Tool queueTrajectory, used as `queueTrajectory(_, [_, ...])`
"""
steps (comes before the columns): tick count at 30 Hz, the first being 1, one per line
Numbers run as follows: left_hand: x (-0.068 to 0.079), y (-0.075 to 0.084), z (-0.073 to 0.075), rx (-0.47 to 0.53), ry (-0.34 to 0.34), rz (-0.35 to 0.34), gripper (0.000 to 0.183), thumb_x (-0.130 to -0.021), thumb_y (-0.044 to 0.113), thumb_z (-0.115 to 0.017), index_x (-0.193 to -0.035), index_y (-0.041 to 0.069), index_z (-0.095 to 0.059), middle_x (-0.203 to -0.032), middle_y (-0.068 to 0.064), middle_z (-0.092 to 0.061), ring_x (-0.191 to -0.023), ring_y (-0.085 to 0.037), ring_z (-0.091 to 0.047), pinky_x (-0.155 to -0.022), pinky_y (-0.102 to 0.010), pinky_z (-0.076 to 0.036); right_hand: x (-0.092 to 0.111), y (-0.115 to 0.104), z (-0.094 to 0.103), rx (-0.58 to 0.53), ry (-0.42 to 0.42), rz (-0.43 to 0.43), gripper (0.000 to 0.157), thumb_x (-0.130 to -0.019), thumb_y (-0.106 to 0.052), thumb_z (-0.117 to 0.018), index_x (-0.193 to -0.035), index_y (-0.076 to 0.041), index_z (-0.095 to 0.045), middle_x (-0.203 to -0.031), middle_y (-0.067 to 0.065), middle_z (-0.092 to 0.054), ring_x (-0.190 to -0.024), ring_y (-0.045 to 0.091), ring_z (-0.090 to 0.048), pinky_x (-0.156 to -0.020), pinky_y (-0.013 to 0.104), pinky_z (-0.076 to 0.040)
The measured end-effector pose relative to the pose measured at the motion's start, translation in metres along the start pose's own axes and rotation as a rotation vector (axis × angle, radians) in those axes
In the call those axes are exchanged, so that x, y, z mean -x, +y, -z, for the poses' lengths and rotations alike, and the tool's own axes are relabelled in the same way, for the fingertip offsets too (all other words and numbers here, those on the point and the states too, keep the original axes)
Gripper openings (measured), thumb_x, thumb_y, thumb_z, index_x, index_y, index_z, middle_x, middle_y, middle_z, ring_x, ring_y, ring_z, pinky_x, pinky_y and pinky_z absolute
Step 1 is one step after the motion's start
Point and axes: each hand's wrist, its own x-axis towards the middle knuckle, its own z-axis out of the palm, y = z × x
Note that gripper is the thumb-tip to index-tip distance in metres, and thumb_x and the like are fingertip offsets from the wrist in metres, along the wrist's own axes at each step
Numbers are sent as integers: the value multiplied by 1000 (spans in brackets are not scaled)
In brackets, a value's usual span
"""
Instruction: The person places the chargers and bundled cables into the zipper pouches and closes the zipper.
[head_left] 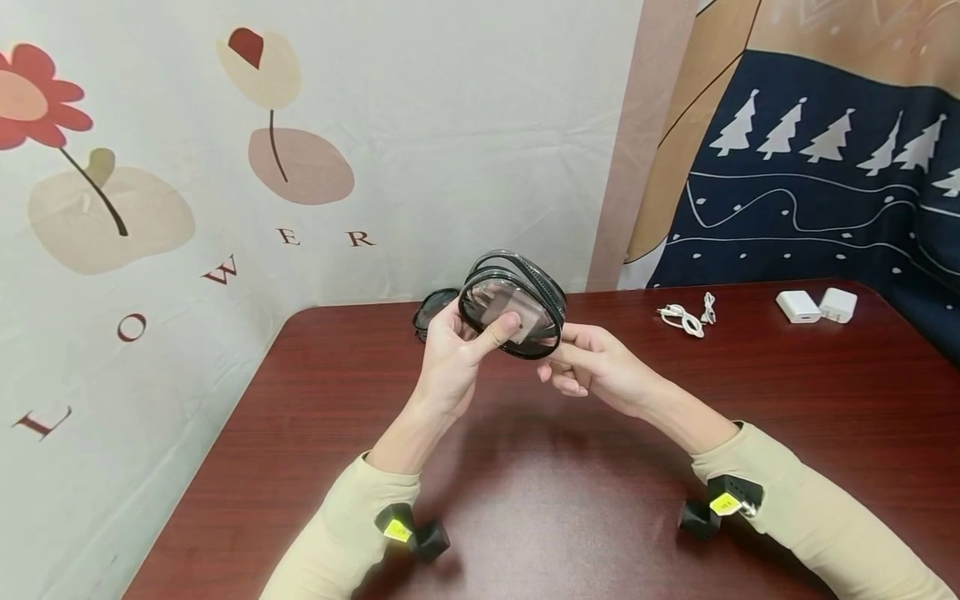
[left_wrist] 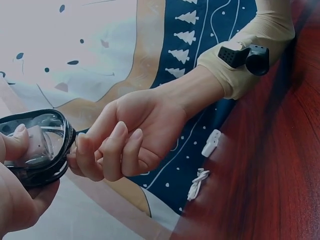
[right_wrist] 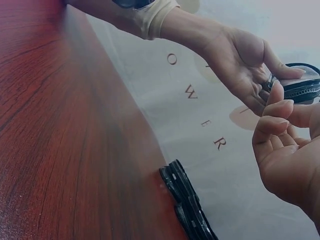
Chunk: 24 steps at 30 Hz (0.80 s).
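Observation:
A clear zippered pouch [head_left: 512,308] with black trim is held up over the table, a pale block-shaped charger [left_wrist: 36,145] showing inside it. My left hand [head_left: 457,350] grips the pouch from the left, thumb pressed across its clear front and fingers behind. At the pouch's right edge, my right hand [head_left: 600,367] pinches the black zipper side between thumb and forefinger, its other fingers loosely curled. The exact bit of zipper between those fingertips is hidden. In the right wrist view the zipper teeth [right_wrist: 300,94] run along the pouch's rim.
More black-trimmed pouches [right_wrist: 187,200] lie at the table's back edge, behind my left hand. White cables [head_left: 682,320] rest at the back right, with two white charger blocks [head_left: 798,307] farther right. Printed curtains [head_left: 465,150] hang right behind the dark red table [head_left: 300,467].

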Motion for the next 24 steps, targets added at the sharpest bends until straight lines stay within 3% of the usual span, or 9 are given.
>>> queueTrajectory(5, [0,0,0,42,2,-15,29,-89,-6,-70,-117,2,-65,-101,-2,-72,-97,-14,-66,-91,-29,-50,-1,-1,1,16,-4,26,18,-107,-6,-46,-113,-9,-62,-83,2,-64,-57,9,-42,-52,23,-31])
queueTrajectory(9, [-1,0,0,86,6,-34,42,-82,18,-86,-116,3,-66,-102,-3,-72,-97,-14,-65,-90,-27,-50,-1,-3,1,41,-4,55,16,-106,-4,-43,-106,-3,-60,-82,1,-62,-56,9,-42,-51,23,-32])
queueTrajectory(12, [-1,1,0,101,6,-48,55,-73,32,-90,-115,4,-67,-102,-3,-71,-97,-14,-65,-89,-27,-51,0,-5,1,53,-2,70,15,-106,-4,-43,-103,0,-57,-82,2,-60,-56,9,-42,-51,22,-32])
queueTrajectory(24, [0,4,1,116,3,-39,47,-78,28,-88,-114,5,-67,-103,-4,-70,-96,-14,-64,-88,-27,-52,0,-12,-1,78,0,82,16,-107,-4,-43,-99,-4,-58,-82,3,-59,-56,10,-42,-50,23,-32])
